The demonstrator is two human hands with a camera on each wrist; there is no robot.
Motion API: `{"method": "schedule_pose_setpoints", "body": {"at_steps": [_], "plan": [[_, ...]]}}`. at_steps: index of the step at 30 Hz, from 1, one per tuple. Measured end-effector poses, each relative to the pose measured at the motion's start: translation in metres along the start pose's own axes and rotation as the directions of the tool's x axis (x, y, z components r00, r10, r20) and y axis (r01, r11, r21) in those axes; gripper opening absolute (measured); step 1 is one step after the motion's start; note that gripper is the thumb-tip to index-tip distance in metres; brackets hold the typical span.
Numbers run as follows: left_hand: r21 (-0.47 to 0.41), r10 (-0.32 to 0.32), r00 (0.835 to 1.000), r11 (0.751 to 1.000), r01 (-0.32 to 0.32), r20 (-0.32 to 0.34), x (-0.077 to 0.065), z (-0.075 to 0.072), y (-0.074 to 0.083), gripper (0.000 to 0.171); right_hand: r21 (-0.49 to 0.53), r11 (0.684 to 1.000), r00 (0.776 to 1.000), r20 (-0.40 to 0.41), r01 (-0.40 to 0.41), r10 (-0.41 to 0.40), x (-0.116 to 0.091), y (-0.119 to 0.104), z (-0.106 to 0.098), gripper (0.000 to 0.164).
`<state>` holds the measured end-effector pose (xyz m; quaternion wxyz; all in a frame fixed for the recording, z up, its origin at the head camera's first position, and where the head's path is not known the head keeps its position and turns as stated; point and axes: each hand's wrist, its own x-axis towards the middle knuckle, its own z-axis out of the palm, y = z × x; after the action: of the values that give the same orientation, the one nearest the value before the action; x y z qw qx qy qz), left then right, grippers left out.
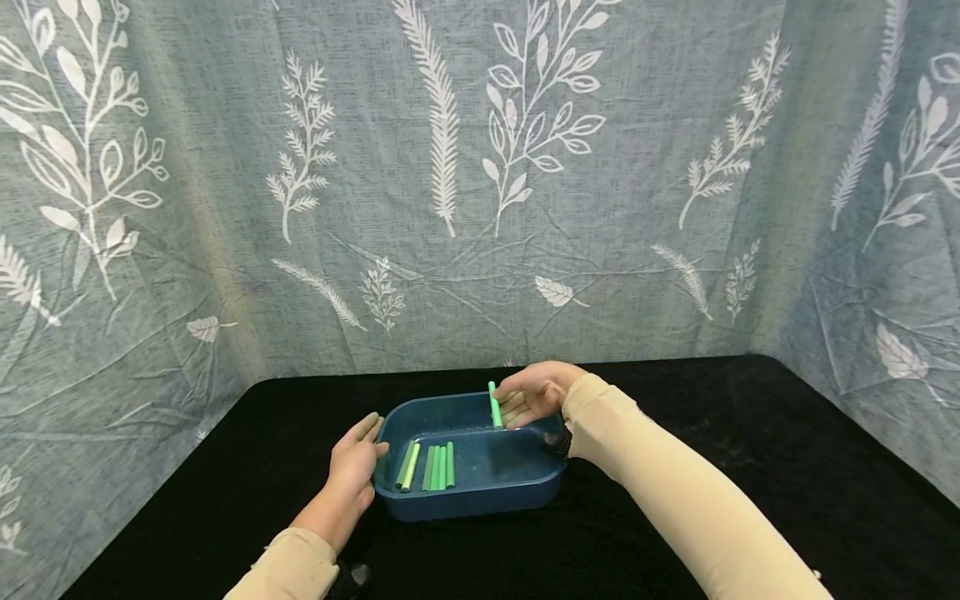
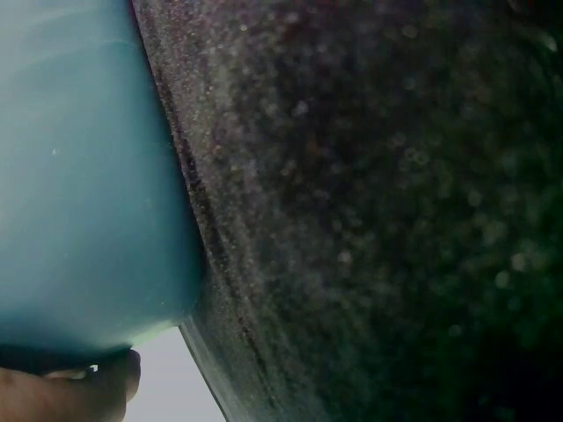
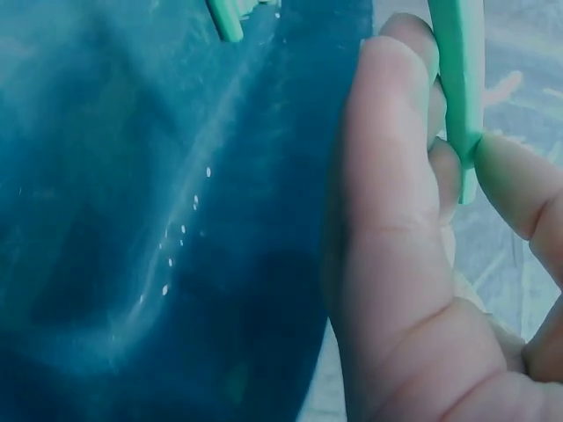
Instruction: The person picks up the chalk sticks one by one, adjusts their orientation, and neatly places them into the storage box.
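Observation:
A blue plastic bin [image 1: 480, 500] stands on the black table, with several green sticks [image 1: 441, 467] lying side by side in its left part, one of them paler and yellowish. My right hand [image 1: 536, 392] is over the bin's far right side and pinches one green stick [image 3: 462, 79] between thumb and fingers. That stick [image 1: 495, 406] is nearly upright in the head view. At the bin's left end my left hand [image 1: 352, 462] rests against the outer wall, fingers extended and thumb at the rim. In the left wrist view a fingertip [image 2: 123, 382] touches the bin wall [image 2: 97, 202].
Black cloth [image 1: 675, 417] covers the table around the bin. Grey-green curtains [image 1: 480, 292] with white leaf prints hang behind the table and along both sides.

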<state>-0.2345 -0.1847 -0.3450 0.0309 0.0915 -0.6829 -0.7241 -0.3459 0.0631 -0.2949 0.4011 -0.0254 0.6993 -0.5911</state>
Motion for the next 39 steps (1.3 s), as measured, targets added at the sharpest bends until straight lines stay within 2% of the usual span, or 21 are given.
{"method": "schedule_pose_setpoints", "body": {"at_steps": [5, 12, 18, 24, 32, 39], "plan": [[0.0, -0.001, 1.0, 1.0, 0.001, -0.001, 0.0, 0.0, 0.001, 0.059, -0.022, 0.999, 1.0, 0.004, -0.027, 0.027, 0.008, -0.002, 0.009, 0.034], [-0.006, -0.014, 1.0, 1.0, 0.014, -0.002, 0.001, 0.002, 0.001, 0.059, -0.055, 0.995, 0.996, -0.035, -0.087, 0.085, 0.024, 0.003, 0.025, 0.037], [-0.008, 0.0, 1.0, 1.0, -0.001, -0.012, 0.001, 0.005, 0.0, 0.059, -0.127, 0.982, 0.989, -0.053, -0.141, 0.136, 0.036, 0.01, 0.032, 0.039], [-0.006, -0.003, 1.0, 1.0, 0.003, -0.015, 0.001, 0.007, 0.0, 0.059, -0.156, 0.967, 0.98, -0.057, -0.2, 0.193, 0.042, 0.015, 0.04, 0.038], [-0.005, 0.004, 1.0, 1.0, -0.004, -0.012, 0.002, 0.006, -0.001, 0.059, -0.164, 0.964, 0.978, -0.041, -0.21, 0.206, 0.047, 0.022, 0.046, 0.032], [-0.007, -0.001, 1.0, 1.0, 0.001, -0.012, 0.001, 0.001, 0.0, 0.06, -0.183, 0.96, 0.978, -0.02, -0.21, 0.21, 0.048, 0.019, 0.053, 0.039]]}}
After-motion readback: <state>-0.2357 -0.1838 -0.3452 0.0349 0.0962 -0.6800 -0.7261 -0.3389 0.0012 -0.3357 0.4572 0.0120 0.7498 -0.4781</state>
